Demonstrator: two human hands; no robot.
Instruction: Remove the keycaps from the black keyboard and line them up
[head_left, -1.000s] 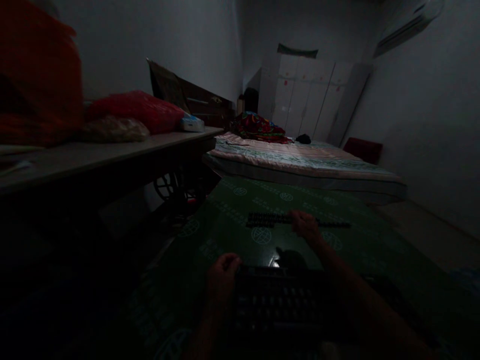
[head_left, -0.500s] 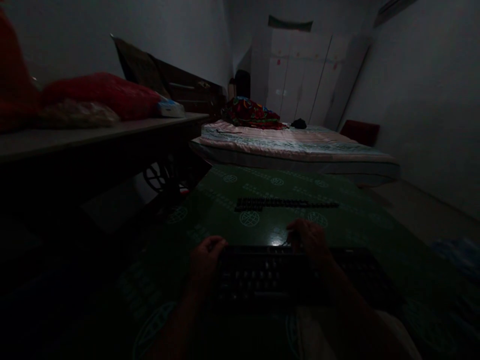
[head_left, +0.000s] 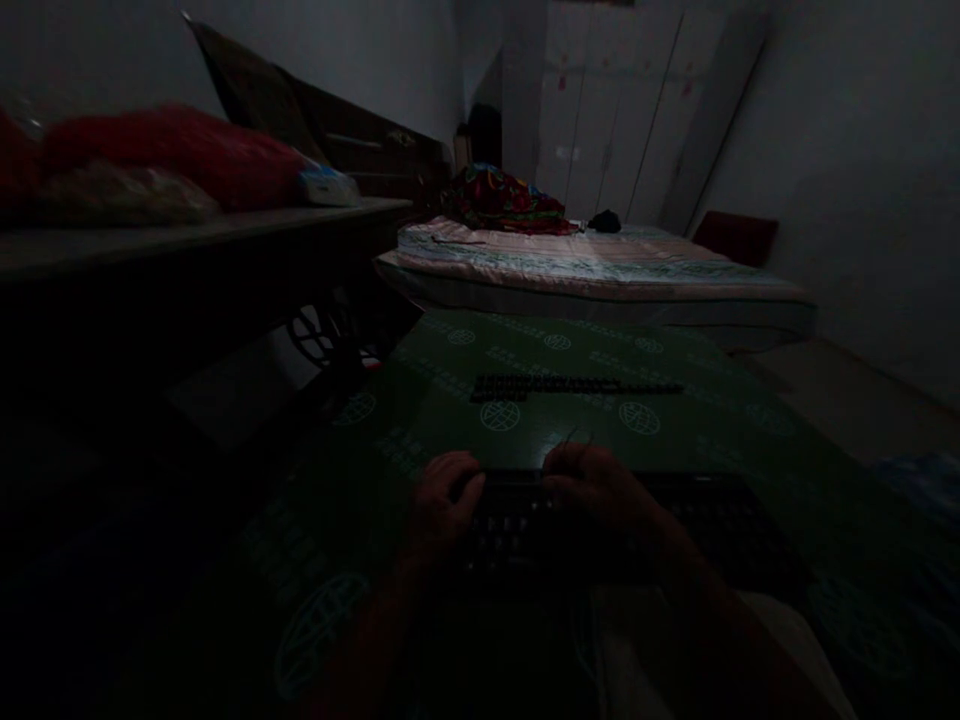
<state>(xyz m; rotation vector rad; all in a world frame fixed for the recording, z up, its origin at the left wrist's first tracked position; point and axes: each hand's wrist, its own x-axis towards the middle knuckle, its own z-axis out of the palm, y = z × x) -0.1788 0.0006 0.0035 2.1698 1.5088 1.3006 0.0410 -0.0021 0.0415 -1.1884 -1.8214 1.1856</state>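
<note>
A black keyboard (head_left: 720, 520) lies before me on the green tabletop (head_left: 420, 400), in very dim light. Its left part shows keys; the middle is too dark to read. My left hand (head_left: 448, 500) grips the keyboard's upper left edge, thumb on the near side and fingers curled over the far side. Over the top middle of the keyboard, my right hand (head_left: 592, 485) is closed with its fingertips down at the key rows. Thin wires (head_left: 574, 436) stick up from its fingers, like those of a wire keycap puller. Beyond the keyboard, loose black keycaps (head_left: 540, 385) lie in rows.
A bed (head_left: 600, 270) with a striped cover stands past the table's far edge. On the left, a raised bench (head_left: 262, 225) carries a red bag (head_left: 172, 150) and a small white-blue pack (head_left: 328, 184). A spoked wheel (head_left: 309, 335) sits below it.
My right hand has come down and left onto the keyboard's top rows. The left hand has shifted right along the edge, its thumb now over the keyboard. The view has tilted down slightly.
</note>
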